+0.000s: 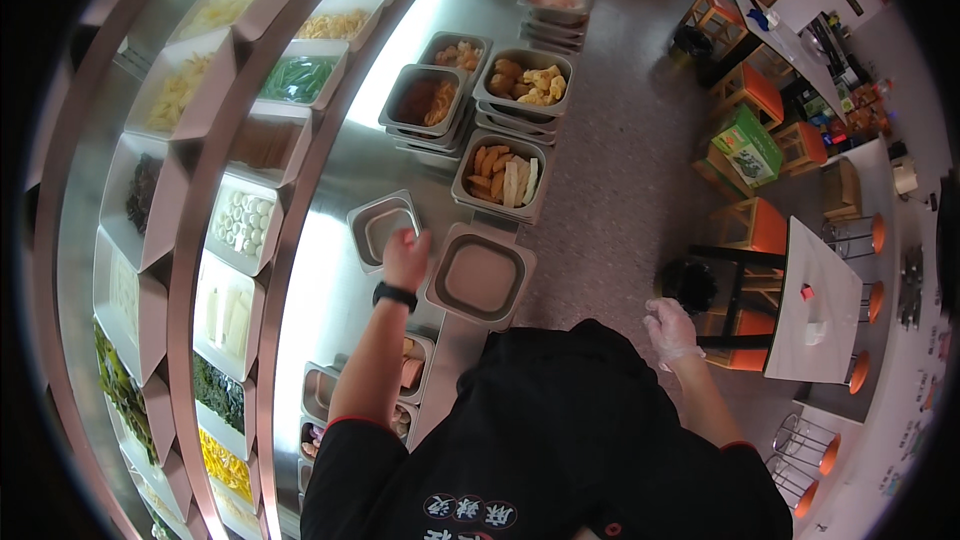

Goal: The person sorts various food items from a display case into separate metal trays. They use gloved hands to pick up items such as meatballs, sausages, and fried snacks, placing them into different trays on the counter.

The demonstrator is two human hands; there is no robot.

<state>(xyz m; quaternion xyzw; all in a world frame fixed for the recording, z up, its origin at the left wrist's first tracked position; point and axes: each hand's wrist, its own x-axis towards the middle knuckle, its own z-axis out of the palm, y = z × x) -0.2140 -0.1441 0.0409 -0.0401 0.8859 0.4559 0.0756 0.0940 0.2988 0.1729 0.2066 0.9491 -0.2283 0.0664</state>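
My left hand (406, 260), bare and with a black watch at the wrist, is at the right side of a small steel pan (366, 255) that sits askew on the steel counter. Its fingers overlap the pan's rim; whether they grip it I cannot tell. Just to the right is a larger steel pan (480, 275) with nothing in it, at the counter's edge. My right hand (670, 328) wears a clear plastic glove and hangs out over the floor, away from the counter. Its fingers are curled, with nothing visible in them.
Pans of fried pieces and white strips (506, 176), yellow chunks (536, 82) and reddish food (424, 101) stand farther along. Lit shelves on the left hold white tubs, such as white eggs (241, 223). A black bin (686, 283) and a table (814, 307) are right.
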